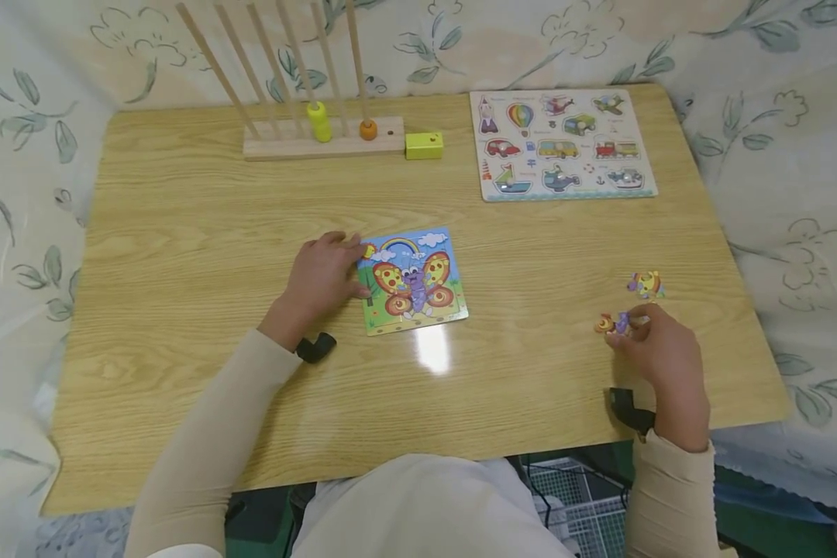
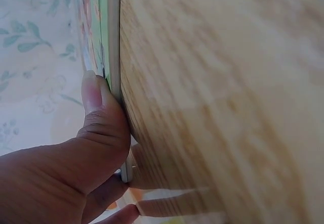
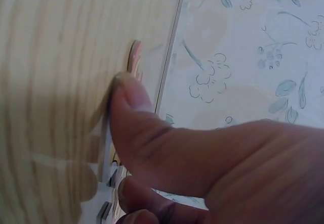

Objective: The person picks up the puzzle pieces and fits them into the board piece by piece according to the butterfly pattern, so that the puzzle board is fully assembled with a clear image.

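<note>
A square butterfly jigsaw puzzle (image 1: pixel 413 280) lies on the table, its picture filled in. My left hand (image 1: pixel 323 275) holds its left side, the thumb (image 2: pixel 98 105) against the edge and the fingers at the far left corner. Far to the right, my right hand (image 1: pixel 663 345) pinches a small purple and orange puzzle piece (image 1: pixel 614 323) at the table surface. The right thumb (image 3: pixel 134 102) hides much of that piece in the right wrist view. Just beyond the right hand lies a loose yellow, multicoloured puzzle piece (image 1: pixel 646 284).
A wooden peg rack (image 1: pixel 286 147) with yellow and orange beads stands at the back, a yellow block (image 1: pixel 424 146) at its right end. A vehicle puzzle board (image 1: pixel 565 146) lies at the back right. Floral cloth (image 1: pixel 795 194) hangs round the wooden table (image 1: pixel 181 256).
</note>
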`<state>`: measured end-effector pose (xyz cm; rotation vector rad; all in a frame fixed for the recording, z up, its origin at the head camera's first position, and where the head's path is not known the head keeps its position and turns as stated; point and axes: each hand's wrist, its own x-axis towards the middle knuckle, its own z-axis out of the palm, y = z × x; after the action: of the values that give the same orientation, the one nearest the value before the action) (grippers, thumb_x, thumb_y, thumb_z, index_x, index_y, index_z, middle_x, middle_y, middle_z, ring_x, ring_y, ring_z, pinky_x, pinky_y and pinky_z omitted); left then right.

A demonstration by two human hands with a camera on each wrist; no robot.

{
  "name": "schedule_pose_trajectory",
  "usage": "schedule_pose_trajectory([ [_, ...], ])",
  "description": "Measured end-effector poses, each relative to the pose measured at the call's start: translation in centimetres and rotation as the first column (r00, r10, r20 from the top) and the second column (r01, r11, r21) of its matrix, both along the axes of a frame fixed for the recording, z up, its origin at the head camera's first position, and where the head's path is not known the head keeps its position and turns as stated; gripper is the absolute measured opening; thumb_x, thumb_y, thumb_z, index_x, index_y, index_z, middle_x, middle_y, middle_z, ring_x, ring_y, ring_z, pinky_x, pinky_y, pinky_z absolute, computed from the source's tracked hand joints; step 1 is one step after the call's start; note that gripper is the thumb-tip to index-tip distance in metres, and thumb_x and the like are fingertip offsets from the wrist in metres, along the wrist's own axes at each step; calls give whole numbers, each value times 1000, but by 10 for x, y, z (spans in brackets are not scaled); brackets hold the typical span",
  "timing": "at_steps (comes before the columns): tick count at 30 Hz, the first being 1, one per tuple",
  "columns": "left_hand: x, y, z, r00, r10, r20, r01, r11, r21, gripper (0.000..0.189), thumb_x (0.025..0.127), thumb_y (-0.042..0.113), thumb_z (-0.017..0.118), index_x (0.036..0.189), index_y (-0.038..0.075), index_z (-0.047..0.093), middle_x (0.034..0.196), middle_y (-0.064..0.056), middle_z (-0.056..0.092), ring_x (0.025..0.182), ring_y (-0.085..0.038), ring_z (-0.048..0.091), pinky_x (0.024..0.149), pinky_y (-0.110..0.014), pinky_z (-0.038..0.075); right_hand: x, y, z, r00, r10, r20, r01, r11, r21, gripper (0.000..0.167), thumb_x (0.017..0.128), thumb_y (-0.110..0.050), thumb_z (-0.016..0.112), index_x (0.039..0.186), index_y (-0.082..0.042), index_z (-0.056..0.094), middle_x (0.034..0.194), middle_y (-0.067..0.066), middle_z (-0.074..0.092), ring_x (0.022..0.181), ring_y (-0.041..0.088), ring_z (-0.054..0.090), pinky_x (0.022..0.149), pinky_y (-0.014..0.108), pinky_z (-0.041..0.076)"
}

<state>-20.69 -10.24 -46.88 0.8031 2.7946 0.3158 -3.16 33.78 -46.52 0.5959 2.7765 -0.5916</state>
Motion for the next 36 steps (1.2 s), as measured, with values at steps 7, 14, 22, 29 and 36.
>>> schedule_pose_trajectory([
  [7,0,2,0,1000,-2,8,2,1000,-7,75,74,45,78,136,12,55,148,-9,45,137,-35,38,107,-58,35,2,-2,0,1000,-3,5,4,1000,-19,59,90,-33,66,128,6,44,108,32,62,90,44,59,65,47,46],
  [14,-1,5,1,1000,2,19,-2,1000,-20,76,74,44,78,138,11,53,149,-8,43,138,-34,37,107,-57,36,1,-1,-1,1000,-11,-28,11,1000,-2,56,88,-27,70,122,12,49,108,35,57,92,46,54,70,53,44],
  [22,-1,4,-1,1000,3,12,-3,1000,-22,76,75,45,77,139,12,52,149,-8,43,138,-34,37,107,-57,36,0,-5,-5,994,-12,-110,15,1000,25,49,83,-20,73,113,14,53,112,37,48,106,51,42,80,61,39],
  [29,0,2,0,1000,10,15,-9,999,-38,76,75,45,77,139,12,52,150,-8,43,138,-34,37,106,-57,37,-2,-5,-4,997,-50,-53,52,998,35,58,85,-28,73,114,18,55,109,37,54,97,49,50,75,58,43],
  [36,1,1,2,999,21,27,-20,999,-39,78,74,45,77,140,12,51,150,-7,42,139,-33,36,107,-56,36,-3,-9,-4,993,-72,-98,72,997,-7,50,86,-25,72,110,16,58,108,34,55,96,47,50,76,57,43],
])
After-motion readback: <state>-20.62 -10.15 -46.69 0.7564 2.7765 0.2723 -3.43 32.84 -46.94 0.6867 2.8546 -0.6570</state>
